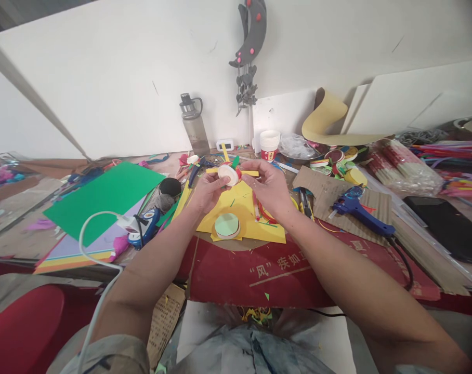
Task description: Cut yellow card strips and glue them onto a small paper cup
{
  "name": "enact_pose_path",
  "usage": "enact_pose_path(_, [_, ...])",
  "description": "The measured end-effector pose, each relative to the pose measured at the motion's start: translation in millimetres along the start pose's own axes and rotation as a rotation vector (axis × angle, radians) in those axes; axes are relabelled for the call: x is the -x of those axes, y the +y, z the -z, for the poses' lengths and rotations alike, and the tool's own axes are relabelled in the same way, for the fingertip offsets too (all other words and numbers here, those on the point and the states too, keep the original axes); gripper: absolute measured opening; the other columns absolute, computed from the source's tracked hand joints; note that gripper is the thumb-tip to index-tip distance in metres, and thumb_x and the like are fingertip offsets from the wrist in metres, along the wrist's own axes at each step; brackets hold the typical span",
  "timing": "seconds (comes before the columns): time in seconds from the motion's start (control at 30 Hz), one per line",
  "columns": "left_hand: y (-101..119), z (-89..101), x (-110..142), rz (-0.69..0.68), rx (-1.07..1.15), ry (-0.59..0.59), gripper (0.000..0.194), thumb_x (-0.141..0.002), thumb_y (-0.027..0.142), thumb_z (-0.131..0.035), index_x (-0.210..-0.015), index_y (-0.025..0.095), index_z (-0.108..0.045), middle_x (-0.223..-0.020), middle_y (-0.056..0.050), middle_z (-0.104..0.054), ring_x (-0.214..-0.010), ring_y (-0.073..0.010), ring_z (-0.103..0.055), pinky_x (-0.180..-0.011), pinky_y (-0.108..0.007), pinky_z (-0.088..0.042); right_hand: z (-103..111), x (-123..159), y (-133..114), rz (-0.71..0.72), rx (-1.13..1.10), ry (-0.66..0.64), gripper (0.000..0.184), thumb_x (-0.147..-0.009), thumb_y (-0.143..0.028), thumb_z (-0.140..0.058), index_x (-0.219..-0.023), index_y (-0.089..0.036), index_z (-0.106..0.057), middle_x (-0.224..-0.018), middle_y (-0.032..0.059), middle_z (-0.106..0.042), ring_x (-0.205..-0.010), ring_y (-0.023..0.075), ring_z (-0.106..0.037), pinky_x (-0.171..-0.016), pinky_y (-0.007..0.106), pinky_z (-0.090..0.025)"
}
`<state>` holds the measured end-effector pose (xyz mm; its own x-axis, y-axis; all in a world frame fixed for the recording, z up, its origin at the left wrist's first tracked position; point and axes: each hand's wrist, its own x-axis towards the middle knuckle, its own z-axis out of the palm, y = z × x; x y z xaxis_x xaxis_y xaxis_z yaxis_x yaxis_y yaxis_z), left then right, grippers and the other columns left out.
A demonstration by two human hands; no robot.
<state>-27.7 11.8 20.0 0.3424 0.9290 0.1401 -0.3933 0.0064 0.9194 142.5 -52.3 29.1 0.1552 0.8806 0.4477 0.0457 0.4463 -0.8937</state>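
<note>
Over the middle of the table, my left hand [210, 191] pinches a small round white disc piece [227, 175], thumb on its face. This piece looks like a cut-down paper cup, with red on its side, yellow strips and a green bit sticking out. My right hand [267, 188] has its fingers closed at the piece's right side, near a yellow strip [250, 173]. Below both hands lies yellow paper [244, 202]. A round piece with a light green top [226, 226] rests on its front part.
A blue glue gun [363, 215] lies on cardboard at the right, beside a black phone [446, 228]. Green sheets [103, 200] and a white cable [103, 265] are at the left. A bottle [195, 127] and paper cups [269, 145] stand by the wall.
</note>
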Motion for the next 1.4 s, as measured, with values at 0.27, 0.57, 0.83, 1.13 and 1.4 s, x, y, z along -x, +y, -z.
enact_pose_path(0.27, [0, -3.8, 2, 0.01, 0.012, 0.014, 0.046, -0.047, 0.033, -0.102, -0.08, 0.011, -0.079, -0.081, -0.005, -0.074, -0.073, -0.0109, -0.063, -0.063, -0.023, -0.049, 2, 0, 4, 0.018, 0.046, -0.003, 0.028, -0.083, -0.027, -0.07, -0.111, -0.025, -0.067, -0.119, 0.0033, -0.074, -0.079, 0.0139, -0.063, -0.076, 0.033, -0.054])
enact_pose_path(0.57, [-1, -3.2, 2, 0.018, 0.003, 0.009, 0.046, -0.048, 0.034, -0.102, -0.08, 0.011, -0.079, -0.08, -0.005, -0.073, -0.067, -0.0089, -0.058, -0.062, -0.024, -0.045, 0, -1, 13, -0.076, 0.044, -0.019, 0.044, -0.077, -0.052, -0.08, -0.111, -0.025, -0.071, -0.118, 0.0063, -0.074, -0.083, 0.0184, -0.062, -0.081, 0.039, -0.055])
enact_pose_path(0.83, [-3, -4.4, 2, 0.009, 0.001, 0.014, 0.043, -0.05, 0.035, -0.101, -0.08, 0.012, -0.08, -0.078, -0.005, -0.073, -0.066, -0.0084, -0.057, -0.062, -0.024, -0.044, 1, -2, 25, -0.111, -0.014, -0.013, 0.046, -0.074, -0.058, -0.082, -0.102, -0.023, -0.074, -0.1, 0.0048, -0.079, -0.088, 0.0213, -0.068, -0.086, 0.041, -0.056])
enact_pose_path(1.13, [-9, -6.0, 2, 0.035, 0.056, 0.05, 0.043, -0.05, 0.033, -0.101, -0.08, 0.011, -0.079, -0.084, -0.008, -0.075, -0.07, -0.0097, -0.06, -0.063, -0.024, -0.044, -2, 1, 25, -0.098, 0.0, 0.014, 0.04, -0.074, -0.054, -0.081, -0.099, -0.023, -0.073, -0.086, 0.003, -0.076, -0.082, 0.0207, -0.068, -0.077, 0.037, -0.055])
enact_pose_path(1.4, [-8, -5.0, 2, 0.059, 0.043, -0.001, 0.043, -0.052, 0.034, -0.101, -0.08, 0.011, -0.079, -0.077, -0.005, -0.071, -0.063, -0.0079, -0.056, -0.062, -0.025, -0.044, -5, 2, 21, -0.106, -0.052, 0.035, 0.043, -0.07, -0.056, -0.084, -0.095, -0.023, -0.072, -0.082, 0.0022, -0.076, -0.079, 0.0208, -0.068, -0.076, 0.037, -0.057])
